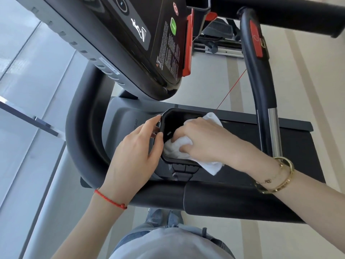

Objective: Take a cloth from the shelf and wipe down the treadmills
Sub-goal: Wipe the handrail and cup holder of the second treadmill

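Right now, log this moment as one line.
step: wiping | right hand: presses white cloth into black cup-holder tray | left hand: steadies tray rim | cloth off shelf: done

A person's right hand [203,141] presses a white cloth [179,146] into a black tray [168,116] set in a treadmill [119,116] frame, fingers curled over the bunched fabric, one end of it trailing out over the tray's rim. The left hand [138,146] rests against the tray's outer edge, fingers straight. Above them hangs the black console [130,43], bearing a green button [173,26]. A red cord bracelet [110,200] circles the left wrist; gold bangles [278,176] circle the right. A dark handlebar [214,197] crosses beneath both forearms.
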A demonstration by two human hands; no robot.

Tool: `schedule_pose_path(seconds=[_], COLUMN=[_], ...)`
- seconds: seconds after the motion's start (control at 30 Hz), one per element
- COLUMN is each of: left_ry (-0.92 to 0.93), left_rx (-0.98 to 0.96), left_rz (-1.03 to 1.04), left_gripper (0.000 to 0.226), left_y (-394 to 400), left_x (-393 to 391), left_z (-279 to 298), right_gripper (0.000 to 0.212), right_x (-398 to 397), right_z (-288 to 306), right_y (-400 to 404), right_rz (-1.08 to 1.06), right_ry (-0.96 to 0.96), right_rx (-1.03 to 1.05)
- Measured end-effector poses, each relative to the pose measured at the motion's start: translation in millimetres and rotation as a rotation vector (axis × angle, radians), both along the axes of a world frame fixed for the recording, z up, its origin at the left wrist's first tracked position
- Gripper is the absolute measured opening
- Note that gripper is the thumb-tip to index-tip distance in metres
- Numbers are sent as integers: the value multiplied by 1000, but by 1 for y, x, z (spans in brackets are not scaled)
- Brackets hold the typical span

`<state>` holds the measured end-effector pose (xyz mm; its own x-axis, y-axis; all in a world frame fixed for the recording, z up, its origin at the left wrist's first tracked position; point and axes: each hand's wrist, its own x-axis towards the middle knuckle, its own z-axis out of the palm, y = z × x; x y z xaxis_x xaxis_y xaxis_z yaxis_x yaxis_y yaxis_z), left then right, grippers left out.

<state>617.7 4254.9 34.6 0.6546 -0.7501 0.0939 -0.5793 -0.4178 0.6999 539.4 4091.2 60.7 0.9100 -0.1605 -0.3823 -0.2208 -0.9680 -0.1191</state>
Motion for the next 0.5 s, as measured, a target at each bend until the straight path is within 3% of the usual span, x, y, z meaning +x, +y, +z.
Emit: schedule_pose_path(seconds=[0.07,0.17,0.33,0.5], left_ry=[-7,-10,-7,-22], left_rx=[0,0,-1,-13], left_rz=[-3,-4,8,2], left_gripper=[41,41,40,40], left_y=[0,1,0,0], left_x=[0,0,0,1], left_z=[0,-1,-4,-6], right_gripper=[16,22,18,17], right_x=[-1,4,2,-19], right_z=[-1,-3,0,6], right_y=[6,10,4,10], right_rz=[-22,79,144,-31], right_ry=[-82,35,102,-157], right_rx=[-90,-255,-201,-45])
